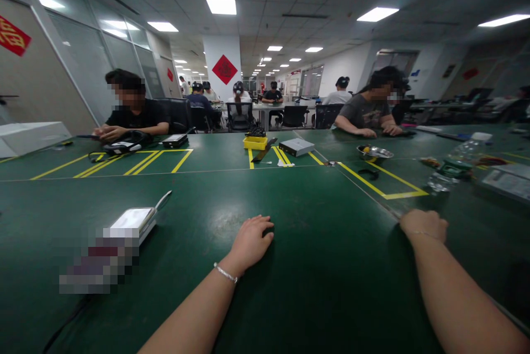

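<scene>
My left hand point(253, 239) lies palm down on the green table point(331, 265), with its fingers stretched forward and nothing under them that shows. A silvery bracelet point(226, 273) circles that wrist. Farther right, my right hand point(424, 225) rests on the tabletop near a seam, its fingers curled into a loose fist; no object shows in it. A clear plastic bottle point(459, 160) with a green label stands just beyond this hand. To the left of my left hand lies a white boxy device point(131, 221), partly blurred out, with a pale strap at its far end and a dark cable.
Across the table are a yellow bin point(255, 143) with black cables, a grey box point(296, 147), a metal bowl point(375, 153) and a black strap point(368, 174). Yellow tape marks the surface. A person point(132, 105) sits far left, another person point(368, 105) far right.
</scene>
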The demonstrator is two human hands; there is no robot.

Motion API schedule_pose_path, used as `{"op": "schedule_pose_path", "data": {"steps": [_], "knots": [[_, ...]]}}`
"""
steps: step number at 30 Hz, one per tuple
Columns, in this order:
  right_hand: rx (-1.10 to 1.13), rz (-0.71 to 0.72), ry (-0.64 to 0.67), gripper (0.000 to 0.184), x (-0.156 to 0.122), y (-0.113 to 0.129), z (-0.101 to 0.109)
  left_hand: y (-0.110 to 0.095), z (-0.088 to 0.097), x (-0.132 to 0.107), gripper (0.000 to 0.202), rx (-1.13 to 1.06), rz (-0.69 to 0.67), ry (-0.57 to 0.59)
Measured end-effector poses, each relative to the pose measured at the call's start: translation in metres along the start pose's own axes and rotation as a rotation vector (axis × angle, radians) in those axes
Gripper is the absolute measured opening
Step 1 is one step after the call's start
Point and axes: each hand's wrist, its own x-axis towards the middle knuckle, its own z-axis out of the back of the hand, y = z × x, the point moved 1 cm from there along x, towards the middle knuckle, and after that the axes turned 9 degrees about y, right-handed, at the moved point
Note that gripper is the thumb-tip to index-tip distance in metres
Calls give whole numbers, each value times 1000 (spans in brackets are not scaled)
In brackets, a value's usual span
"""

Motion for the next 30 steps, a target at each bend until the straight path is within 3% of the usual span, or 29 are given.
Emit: {"op": "schedule_pose_path", "data": {"steps": [3, 5, 9, 13, 15, 17, 20, 23, 25, 27, 30], "knots": [[-36, -114, 36, 36, -5, 13, 10, 0, 0, 0, 29, -17, -2, -7], [-6, -48, 28, 34, -12, 38, 20, 0, 0, 0, 29, -46, -1, -18], [217, 360, 8, 28, -51, 128, 34, 1, 0, 1, 30, -246, 48, -70], [526, 749, 138, 28, -126, 218, 30, -4, -5, 4, 36, -713, 68, -78], [596, 895, 165, 27, -164, 244, 26, -8, -8, 6, 36, -968, 64, -25], [580, 1011, 176, 23, -190, 257, 23, -11, -10, 7, 31, -1091, 38, 20], [484, 1187, 231, 23, -198, 258, 25, -11, -11, 7, 23, -1159, 33, 49], [378, 1206, 201, 27, -164, 241, 31, -7, -9, 6, 19, -1269, 102, 36], [275, 988, 81, 27, -125, 214, 34, -5, -6, 6, 19, -1320, 151, 23], [130, 653, -15, 30, -84, 173, 32, -5, -3, 5, 20, -1343, 168, 17], [-32, 180, 8, 41, -37, 99, 24, -5, 0, 5, 20, -1349, 167, 42]]}}
